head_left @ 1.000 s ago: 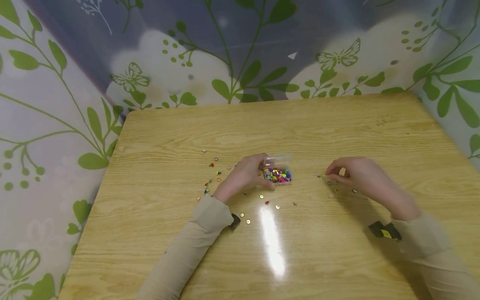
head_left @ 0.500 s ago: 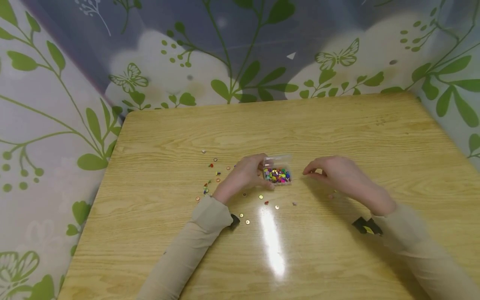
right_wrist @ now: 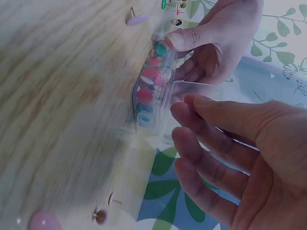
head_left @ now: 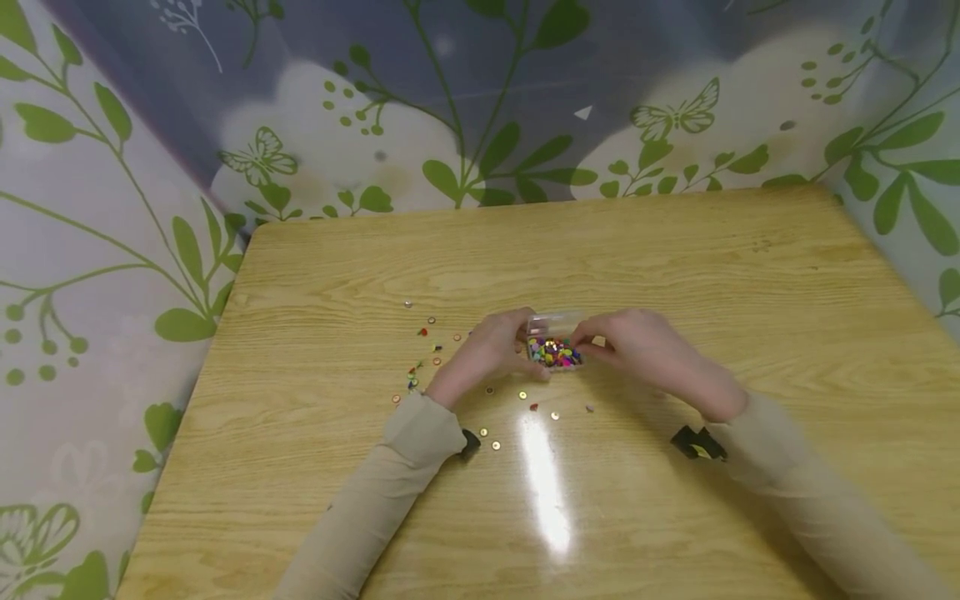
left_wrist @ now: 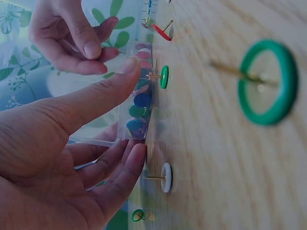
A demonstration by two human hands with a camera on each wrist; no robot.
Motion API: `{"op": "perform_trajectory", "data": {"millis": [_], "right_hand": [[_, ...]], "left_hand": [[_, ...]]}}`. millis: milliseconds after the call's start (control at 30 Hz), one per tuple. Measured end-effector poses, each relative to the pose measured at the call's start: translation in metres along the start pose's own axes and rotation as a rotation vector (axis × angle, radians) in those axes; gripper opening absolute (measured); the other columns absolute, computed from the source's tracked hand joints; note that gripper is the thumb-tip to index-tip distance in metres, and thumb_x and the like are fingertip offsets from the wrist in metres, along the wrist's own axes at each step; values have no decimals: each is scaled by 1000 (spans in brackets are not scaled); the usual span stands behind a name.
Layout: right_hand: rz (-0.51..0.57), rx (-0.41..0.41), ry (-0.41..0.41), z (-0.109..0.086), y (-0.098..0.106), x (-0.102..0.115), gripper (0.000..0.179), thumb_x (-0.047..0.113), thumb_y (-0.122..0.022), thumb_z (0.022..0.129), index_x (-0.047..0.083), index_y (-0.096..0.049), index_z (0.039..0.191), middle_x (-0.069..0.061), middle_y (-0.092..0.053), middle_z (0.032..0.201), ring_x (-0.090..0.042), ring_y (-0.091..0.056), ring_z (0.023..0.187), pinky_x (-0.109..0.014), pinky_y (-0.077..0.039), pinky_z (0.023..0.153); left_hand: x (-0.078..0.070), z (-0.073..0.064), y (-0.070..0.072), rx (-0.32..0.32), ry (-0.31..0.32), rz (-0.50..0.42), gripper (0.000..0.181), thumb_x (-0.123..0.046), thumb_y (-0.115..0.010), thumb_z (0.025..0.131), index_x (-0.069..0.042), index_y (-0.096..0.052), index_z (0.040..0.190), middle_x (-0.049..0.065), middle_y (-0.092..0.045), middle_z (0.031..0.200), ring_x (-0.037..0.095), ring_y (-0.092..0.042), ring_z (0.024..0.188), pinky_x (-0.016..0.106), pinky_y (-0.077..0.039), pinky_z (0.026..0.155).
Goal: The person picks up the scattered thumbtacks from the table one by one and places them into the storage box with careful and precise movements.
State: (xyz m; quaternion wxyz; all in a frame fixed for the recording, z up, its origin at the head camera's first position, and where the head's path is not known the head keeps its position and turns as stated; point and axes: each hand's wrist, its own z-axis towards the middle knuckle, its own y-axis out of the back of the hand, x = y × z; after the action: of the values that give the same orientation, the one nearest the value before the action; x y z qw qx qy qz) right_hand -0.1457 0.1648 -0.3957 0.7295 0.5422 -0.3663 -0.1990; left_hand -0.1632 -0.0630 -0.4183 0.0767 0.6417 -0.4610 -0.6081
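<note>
My left hand grips the small clear plastic box from its left side, thumb near the front edge and fingers behind. Its hinged lid stands raised at the back. Inside lie many colourful thumbtacks. My right hand is at the box's right edge, with thumb and forefinger tips together over the tacks. In the right wrist view, its other fingers are half bent. No tack shows at those fingertips, and I cannot tell if one is hidden between them.
Loose thumbtacks lie scattered left of the box, among them a red tack, and in front of it, such as a gold-coloured tack. A pink tack lies near the right wrist. The wooden table meets a leaf-patterned wall behind.
My right hand has moved left from the loose tacks on the right to the box, its fingertips held together. My left hand has stayed in place on the box.
</note>
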Motion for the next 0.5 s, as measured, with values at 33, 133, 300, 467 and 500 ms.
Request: {"op": "perform_trajectory", "data": {"millis": [33,133,300,467,500], "right_hand": [[6,0,0,1,-1,1,10,10,-78,89,12,-79,98,0,-78,91,-2,-52,57,-23,-43,49],[19,6,-7,6,-2,2,11,10,-78,88,13,-79,99,-1,-78,92,-3,-53,58,-23,-43,49],[46,25,-24,11,-4,1,11,11,-77,90,14,-80,100,-1,-78,95,-5,-61,64,-24,-47,52],[53,10,-40,13,-5,1,10,11,-76,90,13,-79,99,-2,-78,95,-4,-57,59,-23,-46,50],[51,5,-41,13,-5,1,9,11,-76,91,13,-79,99,-2,-78,95,-4,-55,58,-23,-45,49]], "left_hand": [[0,0,0,0,-3,3,67,-25,-92,74,-10,-59,130,6,-67,121,19,-62,105,32,-53,88],[1,0,0,-1,-9,11,64,-25,-92,74,-10,-60,128,6,-67,119,19,-62,104,33,-53,87],[1,0,0,-2,-5,8,69,-26,-92,74,-11,-59,133,5,-67,124,20,-62,108,33,-53,90],[1,0,-1,-1,-13,4,71,-25,-92,74,-11,-59,136,4,-66,129,20,-62,114,34,-52,94],[2,1,-1,-2,-14,3,70,-25,-92,74,-11,-59,135,4,-66,129,20,-62,114,34,-52,94]]}}
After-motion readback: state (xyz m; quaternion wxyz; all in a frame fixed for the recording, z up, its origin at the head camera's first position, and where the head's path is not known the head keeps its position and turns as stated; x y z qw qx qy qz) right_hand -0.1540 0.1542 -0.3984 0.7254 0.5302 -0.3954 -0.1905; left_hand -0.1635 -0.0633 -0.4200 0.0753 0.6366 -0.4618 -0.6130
